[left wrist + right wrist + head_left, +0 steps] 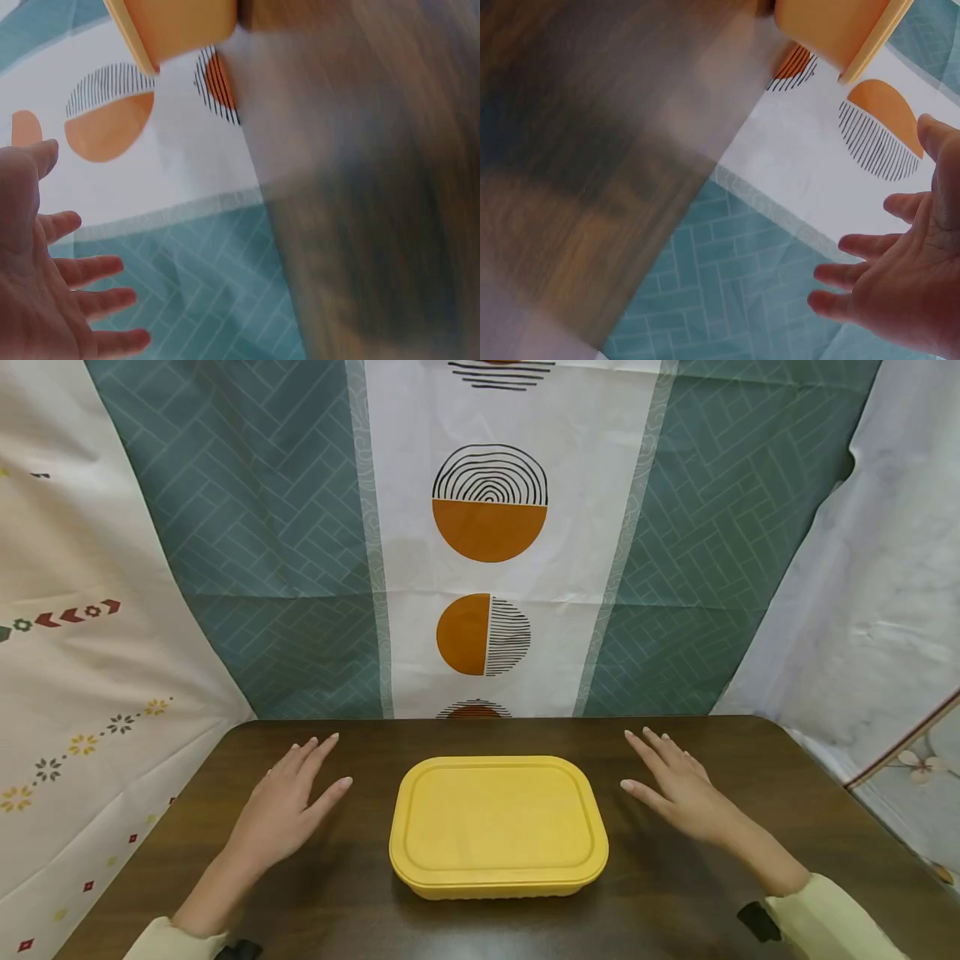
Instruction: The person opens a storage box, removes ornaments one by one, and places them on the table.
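Left hand (281,814) and right hand (682,789) are spread, one either side of the yellow lidded box (498,822), apart from it. The box sits midway across the worktop (510,935), near its far edge, where a patterned curtain (285,510) rises; pale cloths (90,543) flank the sides, worktop surface showing between box and hands.

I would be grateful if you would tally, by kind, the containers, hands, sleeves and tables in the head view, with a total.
Containers: 1 (yellow lidded container)
Hands: 2 (left hand, right hand)
Sleeves: 2 (left sleeve, right sleeve)
Tables: 1 (dark brown table)
Total: 6
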Demonstrator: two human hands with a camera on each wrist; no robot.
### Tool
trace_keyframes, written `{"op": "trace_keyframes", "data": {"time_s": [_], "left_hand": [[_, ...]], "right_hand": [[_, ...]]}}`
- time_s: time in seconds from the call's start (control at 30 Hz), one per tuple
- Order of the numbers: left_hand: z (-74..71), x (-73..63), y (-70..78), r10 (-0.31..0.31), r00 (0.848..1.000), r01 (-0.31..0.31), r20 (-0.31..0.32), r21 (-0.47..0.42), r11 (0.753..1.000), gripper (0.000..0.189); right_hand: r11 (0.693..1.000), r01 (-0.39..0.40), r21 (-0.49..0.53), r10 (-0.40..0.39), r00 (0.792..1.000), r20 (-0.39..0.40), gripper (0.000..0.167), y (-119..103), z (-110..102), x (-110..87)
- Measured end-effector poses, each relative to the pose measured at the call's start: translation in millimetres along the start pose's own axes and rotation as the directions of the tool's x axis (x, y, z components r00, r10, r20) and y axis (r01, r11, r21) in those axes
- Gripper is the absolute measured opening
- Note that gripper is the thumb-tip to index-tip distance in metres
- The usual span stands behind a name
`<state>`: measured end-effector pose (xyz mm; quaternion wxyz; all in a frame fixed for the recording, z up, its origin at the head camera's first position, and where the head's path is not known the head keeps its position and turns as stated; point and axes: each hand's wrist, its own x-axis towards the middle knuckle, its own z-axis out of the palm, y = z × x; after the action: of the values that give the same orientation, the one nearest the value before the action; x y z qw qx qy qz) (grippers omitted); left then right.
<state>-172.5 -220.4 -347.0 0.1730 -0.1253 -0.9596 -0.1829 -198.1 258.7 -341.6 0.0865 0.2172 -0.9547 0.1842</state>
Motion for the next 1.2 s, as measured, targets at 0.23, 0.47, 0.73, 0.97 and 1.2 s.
{"op": "trace_keyframes", "data": {"time_s": [0.23,0.47,0.73,0.97,1.2], "left_hand": [[9.7,-1.6,13.5,0.018,0.998,-0.006,0.056,-0.219,0.976,0.062],[21.6,-3.0,25.7,0.011,0.995,0.024,0.098,-0.35,0.936,0.059],[27.9,-4.9,37.2,-0.002,0.981,0.101,0.194,-0.5,0.86,0.055],[33.1,-5.5,42.1,-0.006,0.955,0.191,0.295,-0.603,0.775,0.055],[38.4,-5.8,42.7,0.024,0.926,0.267,0.377,-0.698,0.664,0.057]], "right_hand": [[0.992,-0.003,0.13,0.0,1.0,0.025,0.065,-8,5,-2.9],[0.973,0.01,0.231,-0.023,0.998,0.052,0.06,-13,12,-4.2],[0.942,0.021,0.336,-0.049,0.996,0.074,0.054,-15,21,-3.4],[0.888,-0.033,0.459,-0.054,0.983,0.175,0.053,-17,27,-3.9],[0.837,0.004,0.547,-0.119,0.977,0.176,0.049,-18,33,-4.2]]}}
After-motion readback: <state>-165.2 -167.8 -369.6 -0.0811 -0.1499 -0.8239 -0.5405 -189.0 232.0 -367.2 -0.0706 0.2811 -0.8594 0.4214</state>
